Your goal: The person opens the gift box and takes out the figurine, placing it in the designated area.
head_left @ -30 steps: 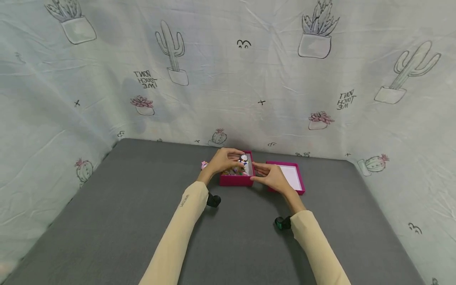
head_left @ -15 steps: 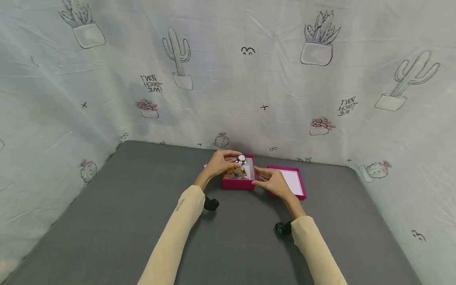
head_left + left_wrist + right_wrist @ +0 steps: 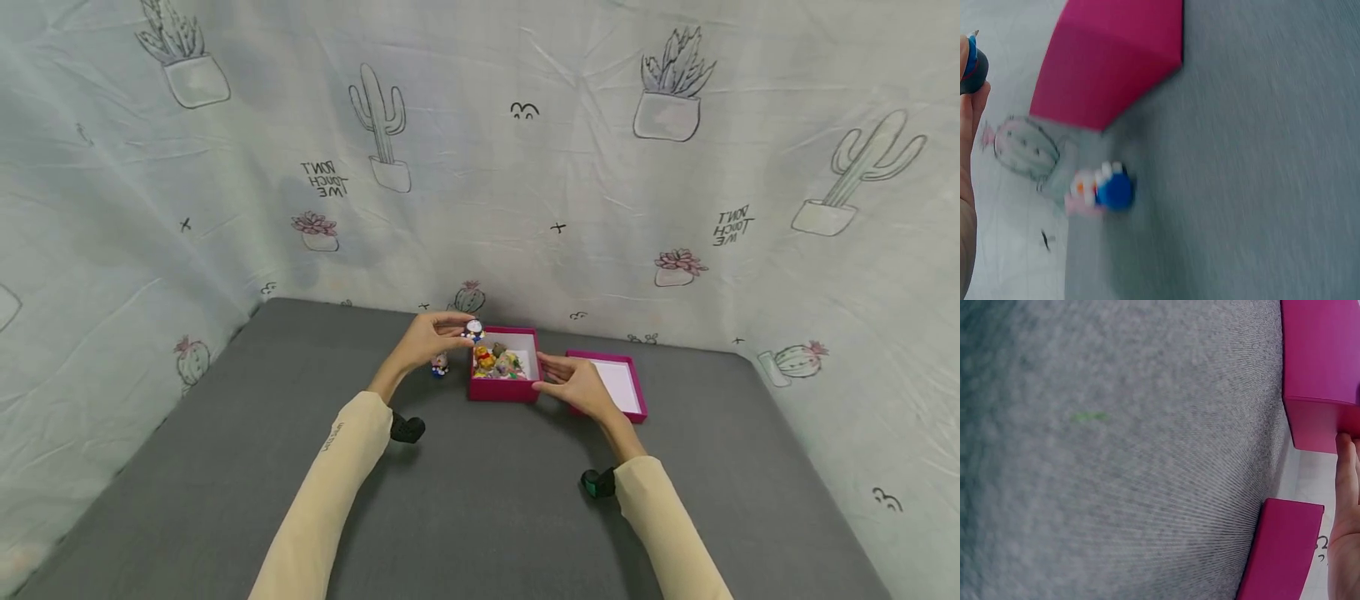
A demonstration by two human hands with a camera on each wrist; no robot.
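My left hand (image 3: pixel 422 340) pinches a small toy figurine (image 3: pixel 474 330) with a white face, dark head and blue clothes, just above the left edge of a magenta box (image 3: pixel 504 390). Inside the open box lie several small figurines, among them a yellow and red bear (image 3: pixel 484 357). On the table left of the box, below the left hand, stands another figurine (image 3: pixel 1115 190) in blue, white and pink. The straight fingers of my right hand (image 3: pixel 577 383) touch the box's right side, with its thumb by the front corner.
Right of the box lies its magenta lid (image 3: pixel 639 398), white inside up, partly behind the right hand. Both sit near the back edge of the grey table (image 3: pixel 495 500). A white cloth (image 3: pixel 465 208) printed with cactus drawings hangs behind.
My left hand has lifted the figurine out of the box and moved left with it. The other figurine left of the box has come into fuller view. The right hand stays at the box.
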